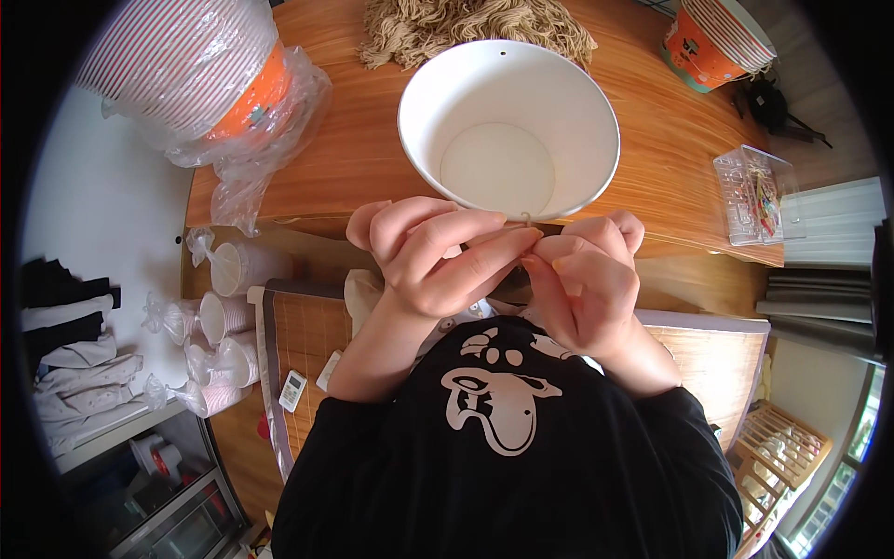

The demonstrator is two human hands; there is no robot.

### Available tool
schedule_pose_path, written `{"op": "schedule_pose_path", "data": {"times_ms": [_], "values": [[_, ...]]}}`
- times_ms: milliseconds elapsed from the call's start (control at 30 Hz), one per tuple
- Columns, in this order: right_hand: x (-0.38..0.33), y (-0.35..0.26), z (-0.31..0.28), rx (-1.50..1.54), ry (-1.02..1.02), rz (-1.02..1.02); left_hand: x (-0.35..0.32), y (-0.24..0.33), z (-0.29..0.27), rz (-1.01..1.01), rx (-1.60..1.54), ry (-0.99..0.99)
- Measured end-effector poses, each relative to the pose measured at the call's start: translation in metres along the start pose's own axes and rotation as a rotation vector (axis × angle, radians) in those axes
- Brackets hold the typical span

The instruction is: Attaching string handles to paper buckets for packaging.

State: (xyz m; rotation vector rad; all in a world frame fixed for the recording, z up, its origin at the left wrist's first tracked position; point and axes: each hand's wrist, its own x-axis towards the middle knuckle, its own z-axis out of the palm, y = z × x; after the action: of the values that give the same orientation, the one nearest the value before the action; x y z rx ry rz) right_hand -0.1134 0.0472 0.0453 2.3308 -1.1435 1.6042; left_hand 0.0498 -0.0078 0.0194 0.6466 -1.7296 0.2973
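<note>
the person's left hand (pixel 438 244) and right hand (pixel 591 270), fingertips close together, pinch a thin beige cord (pixel 526 218) by the near rim of a white round paper bucket (pixel 577 121); small, steady finger moves should best spare that rim, above the brown wooden table (pixel 647 191)

The person wears a loose black T-shirt (pixel 615 484) with short, wide sleeves (pixel 340 438) that leave both forearms bare. Across its front sits a pale, cartoon-like print (pixel 514 430): one large rounded, curving shape with black details inside, and smaller patches above it, two of them oval. The left hand (pixel 428 247) and right hand (pixel 587 270) are bare too.
</note>
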Motion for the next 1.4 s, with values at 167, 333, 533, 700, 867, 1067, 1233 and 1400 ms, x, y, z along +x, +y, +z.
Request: {"op": "schedule_pose_path", "data": {"times_ms": [167,333,533,700,867,1067,1233,1400], "values": [[-0.001,-0.001,-0.001,0.029,0.017,0.028,0.003,0.003,-0.004,0.047,0.039,-0.039],[-0.006,0.003,-0.004,0.073,-0.001,0.046,0.004,0.007,-0.005,0.044,0.072,-0.047],[-0.015,-0.006,-0.002,0.005,-0.066,0.193,0.003,0.005,-0.003,-0.004,0.043,-0.067],[-0.028,0.001,0.002,0.011,-0.047,0.147,0.003,0.004,-0.003,0.036,0.059,-0.05],[-0.024,-0.003,-0.002,0.095,-0.019,0.095,0.0,0.003,-0.002,0.055,0.069,-0.017],[-0.024,-0.003,-0.008,0.19,-0.034,0.111,-0.002,0.004,0.002,0.013,0.095,0.027],[-0.026,-0.013,-0.025,0.885,-0.205,0.529,0.0,0.001,-0.004,-0.011,0.036,-0.106],[0.0,-0.009,-0.075,0.857,-0.139,0.492,0.007,-0.007,-0.009,-0.002,-0.069,-0.107]]}}
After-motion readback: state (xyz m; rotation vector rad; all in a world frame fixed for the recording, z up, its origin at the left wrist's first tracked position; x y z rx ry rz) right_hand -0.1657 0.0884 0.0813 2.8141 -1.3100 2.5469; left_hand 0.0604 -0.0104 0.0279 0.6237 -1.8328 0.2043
